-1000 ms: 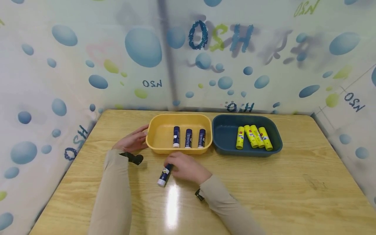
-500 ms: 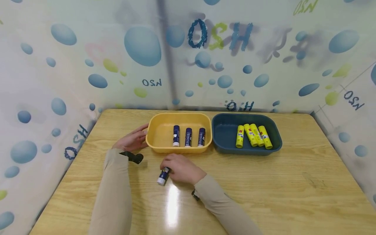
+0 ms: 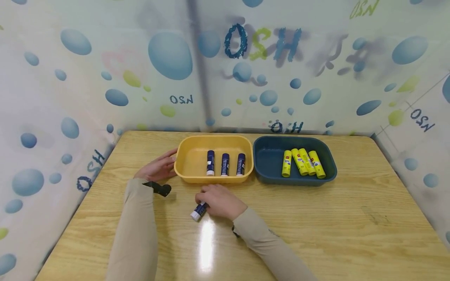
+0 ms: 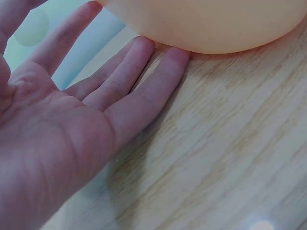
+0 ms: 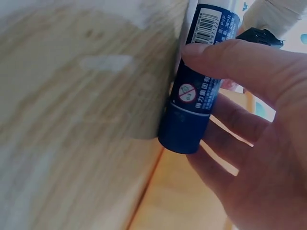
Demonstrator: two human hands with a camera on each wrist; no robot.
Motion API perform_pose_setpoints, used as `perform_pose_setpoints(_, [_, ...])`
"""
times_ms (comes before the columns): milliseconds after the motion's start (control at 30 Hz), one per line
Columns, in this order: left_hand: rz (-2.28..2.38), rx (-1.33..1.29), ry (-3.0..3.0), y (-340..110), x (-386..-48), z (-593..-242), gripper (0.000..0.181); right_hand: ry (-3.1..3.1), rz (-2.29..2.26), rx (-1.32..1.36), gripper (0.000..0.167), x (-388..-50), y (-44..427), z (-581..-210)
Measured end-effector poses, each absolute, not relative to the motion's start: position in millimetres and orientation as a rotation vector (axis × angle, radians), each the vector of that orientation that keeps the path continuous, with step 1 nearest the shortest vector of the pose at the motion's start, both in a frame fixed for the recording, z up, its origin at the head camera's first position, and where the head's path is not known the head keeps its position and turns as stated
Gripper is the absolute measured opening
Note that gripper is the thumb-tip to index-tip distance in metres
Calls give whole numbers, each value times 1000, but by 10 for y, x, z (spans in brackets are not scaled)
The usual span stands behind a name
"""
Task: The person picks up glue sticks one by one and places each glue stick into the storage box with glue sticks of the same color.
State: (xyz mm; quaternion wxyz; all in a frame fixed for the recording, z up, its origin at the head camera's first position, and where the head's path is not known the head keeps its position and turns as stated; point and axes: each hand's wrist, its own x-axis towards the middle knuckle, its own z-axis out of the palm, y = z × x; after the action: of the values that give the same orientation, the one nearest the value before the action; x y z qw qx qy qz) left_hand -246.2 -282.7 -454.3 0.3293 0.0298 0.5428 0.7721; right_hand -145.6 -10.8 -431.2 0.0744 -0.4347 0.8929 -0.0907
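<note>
My right hand (image 3: 222,201) pinches a dark blue glue stick (image 3: 199,211) between thumb and fingers, just in front of the yellow bin (image 3: 213,180). In the right wrist view the thumb lies across the label of the glue stick (image 5: 192,91), and its blue cap end points toward the bin. Fingertips of my left hand (image 3: 157,168) touch the yellow bin's left wall; the left wrist view shows those fingers (image 4: 144,98) extended against its base. Inside the yellow bin lie three blue glue sticks (image 3: 225,164) side by side.
A dark blue bin (image 3: 295,180) stands against the yellow one's right side and holds several yellow glue sticks (image 3: 286,164). Both rest near the back edge of the wooden table (image 3: 337,226). A patterned wall (image 3: 218,89) rises behind and at both sides.
My right hand shifted slightly left, then back right, with the held glue stick turning a little more slantwise. The left hand stays at the yellow bin.
</note>
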Motion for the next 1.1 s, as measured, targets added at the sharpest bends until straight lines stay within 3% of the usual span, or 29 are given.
perform_pose_setpoints(733, [1995,76,1475,-2824,-2453,-4523,56,2704,-336,-1427,26,-1414,116,-3820])
perform_pose_setpoints(1100, [2029,72,1415,-2829,-2445,-4509,56,2704,-240,-1456,27,-1590,240,-3556])
